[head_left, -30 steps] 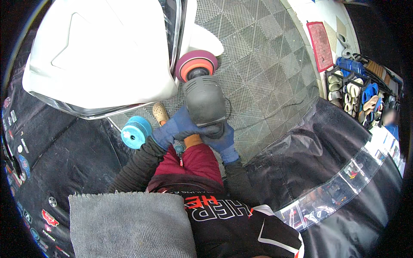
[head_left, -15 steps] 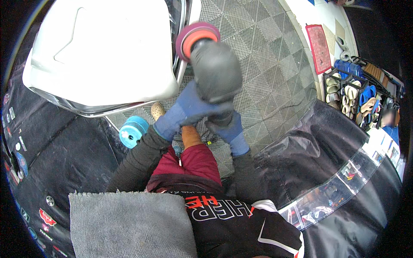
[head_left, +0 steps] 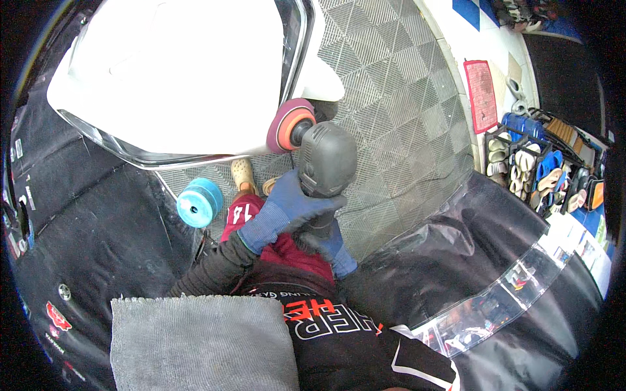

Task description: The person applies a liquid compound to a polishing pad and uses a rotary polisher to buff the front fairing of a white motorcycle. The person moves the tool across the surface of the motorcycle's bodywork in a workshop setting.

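A black power polisher (head_left: 328, 156) with an orange backing plate and a maroon pad (head_left: 285, 125) is held in front of me. My left hand (head_left: 280, 212), in a blue glove, wraps the tool just behind its head. Lower down, my right hand (head_left: 337, 249), also gloved in blue, is closed round the polisher's dark grip, partly hidden behind the left. The pad stands on edge beside the corner of a white car body (head_left: 176, 85); whether they touch I cannot tell.
A light blue round spool-like object (head_left: 199, 202) is left of my legs. The floor is grey ribbed tiles (head_left: 398, 111). A grey towel (head_left: 202, 339) hangs before my chest. To the right are a red mat (head_left: 481, 96), a shoe rack (head_left: 535, 166) and a black sheet with clear pockets (head_left: 482, 326).
Both hands have brought the polisher lower and nearer my body, and its pad has turned more edge-on. More of the white car now shows at the top.
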`<state>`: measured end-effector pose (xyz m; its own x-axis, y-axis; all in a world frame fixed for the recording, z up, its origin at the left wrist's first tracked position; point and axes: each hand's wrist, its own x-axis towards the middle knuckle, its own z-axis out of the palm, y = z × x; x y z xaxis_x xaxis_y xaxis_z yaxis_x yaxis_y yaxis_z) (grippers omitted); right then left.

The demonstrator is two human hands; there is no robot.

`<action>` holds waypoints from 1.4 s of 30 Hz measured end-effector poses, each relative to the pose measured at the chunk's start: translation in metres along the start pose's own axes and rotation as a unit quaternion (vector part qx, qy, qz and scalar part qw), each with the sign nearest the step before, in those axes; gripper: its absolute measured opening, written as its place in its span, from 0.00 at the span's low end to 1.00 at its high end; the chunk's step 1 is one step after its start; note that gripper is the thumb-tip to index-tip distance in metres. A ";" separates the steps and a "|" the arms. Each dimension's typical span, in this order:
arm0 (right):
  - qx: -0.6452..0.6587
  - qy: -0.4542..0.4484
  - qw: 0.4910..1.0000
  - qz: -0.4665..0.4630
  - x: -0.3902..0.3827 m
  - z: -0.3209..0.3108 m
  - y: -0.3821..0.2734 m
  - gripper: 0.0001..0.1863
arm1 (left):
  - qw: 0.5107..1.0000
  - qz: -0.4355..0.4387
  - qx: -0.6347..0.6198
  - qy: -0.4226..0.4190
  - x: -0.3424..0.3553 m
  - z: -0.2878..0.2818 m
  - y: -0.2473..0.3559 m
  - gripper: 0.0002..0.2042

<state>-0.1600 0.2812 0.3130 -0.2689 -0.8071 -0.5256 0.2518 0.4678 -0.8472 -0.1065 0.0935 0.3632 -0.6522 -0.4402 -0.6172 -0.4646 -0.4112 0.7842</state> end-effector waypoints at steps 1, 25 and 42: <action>0.000 0.009 1.000 0.014 0.001 -0.002 -0.003 0.27 | 1.000 -0.001 -0.005 -0.003 0.002 -0.001 0.004 0.37; -0.056 -0.021 0.994 0.095 0.000 -0.046 -0.090 0.29 | 0.958 0.047 -0.275 -0.073 -0.008 -0.016 0.066 0.32; -0.235 0.040 0.971 0.008 0.130 -0.014 -0.358 0.24 | 0.899 0.238 -0.366 -0.043 0.068 -0.114 0.226 0.24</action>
<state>-0.2984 0.0136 0.5466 -0.3437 -0.7770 -0.5273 -0.1904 0.6075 -0.7711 -0.1877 -0.1208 0.4914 -0.7311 -0.6547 -0.1919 0.3769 -0.6221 0.6862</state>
